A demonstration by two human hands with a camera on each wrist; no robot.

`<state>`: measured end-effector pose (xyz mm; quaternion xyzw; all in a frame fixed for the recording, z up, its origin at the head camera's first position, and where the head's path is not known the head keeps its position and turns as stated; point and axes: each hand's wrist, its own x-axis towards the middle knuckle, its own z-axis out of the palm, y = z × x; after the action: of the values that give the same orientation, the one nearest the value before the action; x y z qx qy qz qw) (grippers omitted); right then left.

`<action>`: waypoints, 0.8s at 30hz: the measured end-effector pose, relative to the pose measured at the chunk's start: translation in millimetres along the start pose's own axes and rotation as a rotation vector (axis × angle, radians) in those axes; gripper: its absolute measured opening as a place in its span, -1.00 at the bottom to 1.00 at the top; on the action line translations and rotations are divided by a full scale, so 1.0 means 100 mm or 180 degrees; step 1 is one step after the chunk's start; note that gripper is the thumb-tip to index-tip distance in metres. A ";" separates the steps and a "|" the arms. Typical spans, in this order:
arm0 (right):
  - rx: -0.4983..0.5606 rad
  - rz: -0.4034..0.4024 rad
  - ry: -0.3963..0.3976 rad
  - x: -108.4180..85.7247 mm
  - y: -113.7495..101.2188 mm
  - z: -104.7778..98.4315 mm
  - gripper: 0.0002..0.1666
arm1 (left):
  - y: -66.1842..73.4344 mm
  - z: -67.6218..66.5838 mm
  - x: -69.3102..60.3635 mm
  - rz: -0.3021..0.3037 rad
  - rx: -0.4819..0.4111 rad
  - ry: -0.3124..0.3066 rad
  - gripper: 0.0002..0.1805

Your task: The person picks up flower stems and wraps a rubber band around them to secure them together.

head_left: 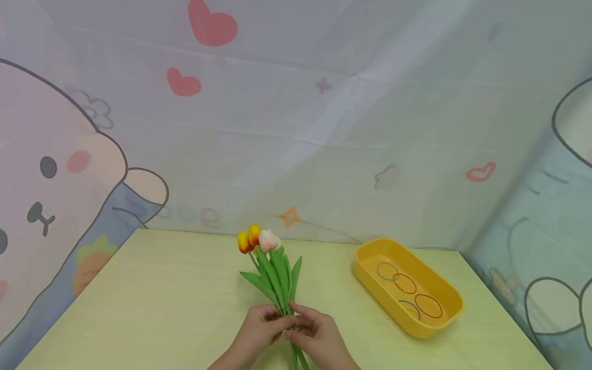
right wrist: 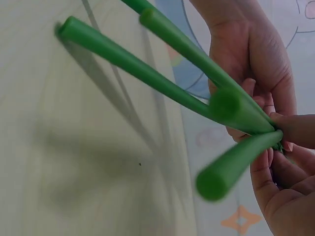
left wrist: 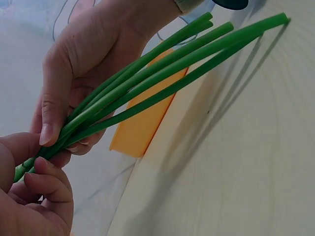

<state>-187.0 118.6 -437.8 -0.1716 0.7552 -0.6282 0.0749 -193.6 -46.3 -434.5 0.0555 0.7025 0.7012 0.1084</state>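
Observation:
A bunch of tulips (head_left: 273, 272) with orange-yellow and pale pink heads leans up from the table's front, its green leaves fanned out below the blooms. My left hand (head_left: 259, 329) pinches the bundled stems from the left. From the other side my right hand (head_left: 321, 334) grips the same spot, thumb and fingers curled about the stems; the two hands touch. In the left wrist view several bare green stems (left wrist: 162, 73) spread out past the right hand (left wrist: 93, 54). The right wrist view shows the stem ends (right wrist: 211, 184) close up, with the left hand (right wrist: 251, 59) behind them.
On the right of the pale table (head_left: 152, 298) stands a yellow tray (head_left: 450, 308) set at a slant. Several thin coloured rings (head_left: 428, 306), like rubber bands, lie in it. A printed cloth (head_left: 296, 128) with hearts and cartoon animals hangs behind the table's back edge.

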 end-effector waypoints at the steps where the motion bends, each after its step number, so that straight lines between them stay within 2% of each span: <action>1: -0.0047 -0.0009 -0.0008 0.00 0.00 0.00 -0.36 | -0.01 0.00 0.00 -0.0027 0.0009 -0.0002 -0.71; 5: -0.0075 -0.0079 -0.0035 -0.02 -0.02 0.01 -0.37 | -0.03 0.00 0.01 -0.0045 0.0028 -0.0017 -0.74; 9: -0.0085 -0.0155 0.0020 -0.02 -0.03 0.04 -0.35 | -0.03 -0.02 0.02 0.0033 -0.0029 -0.0043 -0.75; 16: -0.0310 -0.0161 0.0136 -0.02 -0.06 0.04 -0.34 | -0.01 -0.04 0.04 0.0181 -0.0094 -0.0113 -0.76; 20: -0.0215 -0.0196 0.0124 -0.03 -0.07 0.02 -0.35 | 0.00 -0.07 0.06 0.0231 -0.0080 -0.0147 -0.72; 24: -0.0057 -0.0127 0.0125 -0.02 -0.08 0.00 -0.46 | 0.04 -0.10 0.06 0.0241 -0.0092 -0.0185 -0.71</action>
<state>-183.6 118.4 -430.5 -0.1749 0.7585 -0.6260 0.0460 -202.4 -54.5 -431.4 0.1009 0.6863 0.7129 0.1030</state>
